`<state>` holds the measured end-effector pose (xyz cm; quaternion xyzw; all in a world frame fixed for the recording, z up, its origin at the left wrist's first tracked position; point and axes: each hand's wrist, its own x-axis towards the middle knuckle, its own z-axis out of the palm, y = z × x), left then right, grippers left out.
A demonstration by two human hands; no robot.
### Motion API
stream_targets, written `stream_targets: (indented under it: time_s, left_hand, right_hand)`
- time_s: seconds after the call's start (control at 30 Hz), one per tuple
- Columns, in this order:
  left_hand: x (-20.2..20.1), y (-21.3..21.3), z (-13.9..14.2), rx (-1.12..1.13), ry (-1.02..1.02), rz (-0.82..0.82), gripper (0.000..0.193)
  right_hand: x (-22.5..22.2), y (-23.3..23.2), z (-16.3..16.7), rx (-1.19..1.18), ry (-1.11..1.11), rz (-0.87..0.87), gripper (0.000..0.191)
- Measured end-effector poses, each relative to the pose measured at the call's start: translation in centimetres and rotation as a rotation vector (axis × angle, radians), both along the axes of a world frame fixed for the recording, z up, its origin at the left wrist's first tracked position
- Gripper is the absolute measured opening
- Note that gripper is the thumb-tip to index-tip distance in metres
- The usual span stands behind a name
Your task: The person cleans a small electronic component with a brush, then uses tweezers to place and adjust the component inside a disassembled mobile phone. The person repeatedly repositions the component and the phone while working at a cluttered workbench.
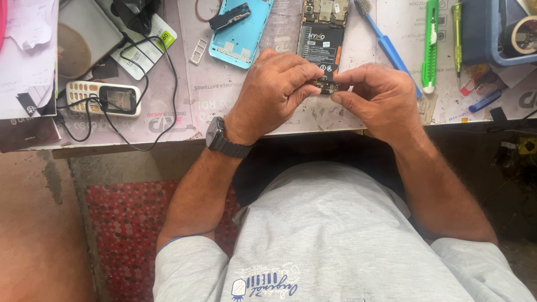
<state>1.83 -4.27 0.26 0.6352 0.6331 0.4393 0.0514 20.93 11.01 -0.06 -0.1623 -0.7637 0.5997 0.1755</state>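
An opened smartphone [321, 39] lies on the workbench with its black battery and circuit board showing. My left hand [274, 92] and my right hand [380, 98] meet at its near end. The fingertips of both pinch a small dark part [327, 88] at the phone's bottom edge. A dark wristwatch [221, 140] sits on my left wrist. What the fingers grip is mostly hidden by them.
A light blue phone back cover [240, 28] lies to the left, with a SIM tray [198, 51] beside it. A white keypad phone [103, 98] with black cables sits far left. A blue brush [389, 47], a green cutter [430, 45], a screwdriver [457, 33] and a blue tray [495, 33] lie right.
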Motion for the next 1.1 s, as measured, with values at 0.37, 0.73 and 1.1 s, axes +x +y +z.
stream_targets:
  time_s: [0.37, 0.73, 1.1]
  left_hand:
    - [-0.04, -0.17, 0.15, -0.018, -0.014, -0.015, 0.029]
    - [-0.15, -0.14, 0.25, -0.041, -0.024, 0.01, 0.027]
    - [-0.13, -0.24, 0.29, -0.019, -0.036, -0.007, 0.022]
  right_hand:
    - [0.42, -0.26, 0.04, 0.069, 0.056, -0.025, 0.018]
    - [0.55, -0.21, -0.11, 0.043, 0.071, -0.022, 0.018]
    - [0.47, -0.1, -0.14, 0.09, 0.06, -0.013, 0.017]
